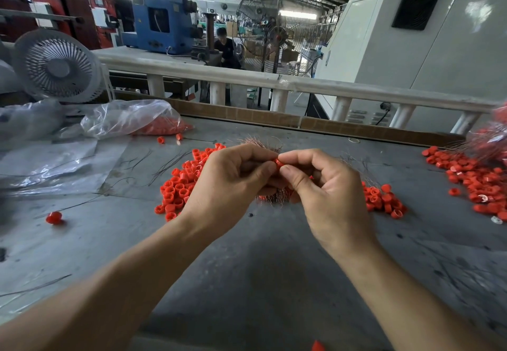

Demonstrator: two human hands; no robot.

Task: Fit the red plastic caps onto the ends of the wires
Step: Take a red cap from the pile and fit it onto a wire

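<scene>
Over the grey table (pixel 260 268), both hands pinch 1 red cap (pixel 278 162).

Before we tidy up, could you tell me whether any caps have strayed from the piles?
Yes. One red cap lies alone at the table's left side, two more sit near the plastic bag, and one lies at the near edge.

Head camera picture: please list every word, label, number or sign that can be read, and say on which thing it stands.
No text can be read in this picture.
Blue machine: a small yellow sticker, too small to read.
Red machines: white papers or plates, blurred, not readable.
White cabinet: a blue mark on its left edge, too small to read.
Red caps, plastic bag, table: no writing visible.
</scene>
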